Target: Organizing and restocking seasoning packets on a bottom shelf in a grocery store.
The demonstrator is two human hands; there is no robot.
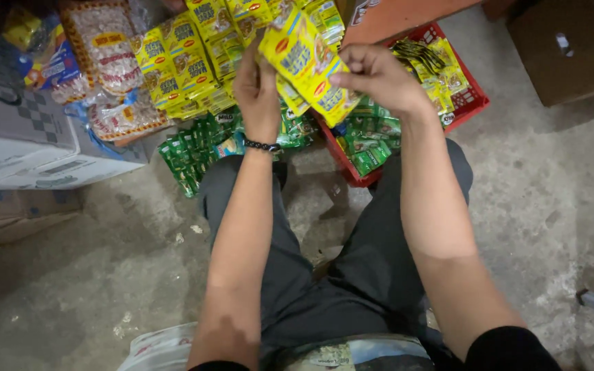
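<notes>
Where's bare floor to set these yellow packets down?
Bare concrete floor lies right of the red crate, below the cardboard box. More lies left of the knees, below the white carton. Ahead it is crowded: green sachets, yellow packets in both hands.

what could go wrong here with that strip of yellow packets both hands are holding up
1. The yellow packet strip hangs between the left hand and right hand; a pull in opposite directions might tear it at a joint.
2. If either grip slips, the strip could drop onto the dusty concrete floor.
3. The red crate already looks full, so added packets may spill over its edge.
</notes>
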